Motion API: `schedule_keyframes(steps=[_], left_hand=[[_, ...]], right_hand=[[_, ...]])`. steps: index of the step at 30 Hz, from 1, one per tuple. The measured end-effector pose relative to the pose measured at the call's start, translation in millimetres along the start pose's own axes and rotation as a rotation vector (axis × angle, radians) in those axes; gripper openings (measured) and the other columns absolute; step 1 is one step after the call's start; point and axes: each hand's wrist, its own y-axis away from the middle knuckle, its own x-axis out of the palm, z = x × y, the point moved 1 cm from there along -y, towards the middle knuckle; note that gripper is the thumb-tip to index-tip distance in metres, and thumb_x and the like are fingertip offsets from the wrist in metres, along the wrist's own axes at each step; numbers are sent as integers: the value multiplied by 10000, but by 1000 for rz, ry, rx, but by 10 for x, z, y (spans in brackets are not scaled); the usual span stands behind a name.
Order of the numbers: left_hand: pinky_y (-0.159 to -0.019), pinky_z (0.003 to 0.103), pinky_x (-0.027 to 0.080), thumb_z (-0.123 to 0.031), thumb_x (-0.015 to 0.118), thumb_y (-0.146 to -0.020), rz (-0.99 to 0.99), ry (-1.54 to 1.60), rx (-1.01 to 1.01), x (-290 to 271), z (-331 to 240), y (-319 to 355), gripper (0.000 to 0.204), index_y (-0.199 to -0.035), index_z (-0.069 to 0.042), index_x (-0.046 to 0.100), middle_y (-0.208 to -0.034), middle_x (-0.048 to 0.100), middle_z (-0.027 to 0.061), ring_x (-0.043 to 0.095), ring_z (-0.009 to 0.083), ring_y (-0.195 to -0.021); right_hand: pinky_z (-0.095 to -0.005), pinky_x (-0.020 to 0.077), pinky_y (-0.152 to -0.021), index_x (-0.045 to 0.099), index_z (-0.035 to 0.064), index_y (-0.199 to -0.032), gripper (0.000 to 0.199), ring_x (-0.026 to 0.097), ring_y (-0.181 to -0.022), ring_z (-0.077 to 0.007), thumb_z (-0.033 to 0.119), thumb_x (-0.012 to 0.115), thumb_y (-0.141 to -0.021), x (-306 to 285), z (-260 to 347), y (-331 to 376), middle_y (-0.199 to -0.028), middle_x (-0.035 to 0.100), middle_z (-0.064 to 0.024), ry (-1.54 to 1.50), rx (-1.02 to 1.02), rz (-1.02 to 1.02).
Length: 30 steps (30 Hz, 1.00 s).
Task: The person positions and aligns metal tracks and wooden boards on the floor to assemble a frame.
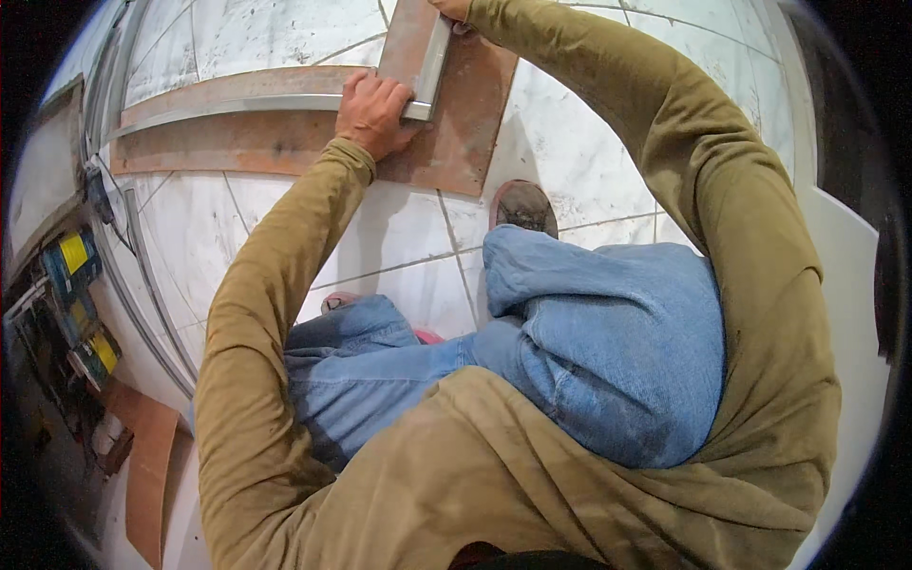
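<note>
Two silvery metal profiles meet at a corner above brown boards on the floor. One long profile [237,106] runs off to the left; the shorter profile [433,65] points away toward the far edge. My left hand [372,110] is closed over the long profile beside the corner, fingers curled across its top. At the upper edge my right hand [452,9] is cut off by the picture; its visible part grips the far end of the shorter profile. Beneath the corner lies a wide brown board [475,114], and a narrower board [218,147] stretches left under the long profile.
White floor tiles [399,285] with dark joints surround the boards. My shoe [524,207] stands close to the wide board. More metal profiles [142,256] run along the left, near blue-and-yellow packages [72,255] and a bent brown board piece [147,475]. A white panel edge [845,247] is at right.
</note>
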Motion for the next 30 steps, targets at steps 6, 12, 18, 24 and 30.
schedule_keyframes(steps=[6, 12, 18, 24, 30], left_hand=[[-1006, 470, 353, -281, 805, -566, 15, 27, -98, -41, -115, -98, 458, -940, -166, 568, -876, 595, 14, 600, 225, -902], [-927, 451, 444, -288, 796, -543, -3, 140, -135, -48, -74, -7, 431, -897, -150, 593, -864, 599, 56, 608, 271, -866], [-935, 442, 449, -316, 811, -530, 57, 24, -5, -111, 30, 12, 497, -943, -151, 587, -903, 584, 65, 610, 269, -892], [-995, 467, 385, -295, 859, -519, 227, 17, -86, -117, -39, -40, 596, -1021, -182, 556, -944, 563, 21, 578, 222, -978], [-1155, 597, 223, -488, 834, -666, 245, 266, -131, -565, 111, -89, 706, -1221, -144, 565, -1114, 607, 54, 547, 278, -1200]], right_hand=[[-464, 549, -637, 753, 136, -826, 176, 710, -771, -327, 246, 727, -691, -146, 11, 173, -798, 726, -127, -8, -23, -34], [-424, 547, -731, 697, -6, -976, 435, 685, -812, -301, 402, 569, -895, -56, 64, 320, -909, 706, -186, -622, 135, -177], [-448, 533, -740, 656, -108, -1023, 569, 675, -853, -332, 447, 544, -969, 202, 192, 426, -929, 687, -264, -1071, 192, -368], [-481, 492, -818, 510, -148, -1092, 587, 635, -932, -417, 395, 644, -915, 225, 686, 849, -963, 631, -313, -959, 188, -359], [-444, 502, -875, 313, -108, -1375, 676, 625, -1036, -370, 169, 692, -889, 164, 988, 1285, -1188, 583, -263, -1214, 35, -503]])
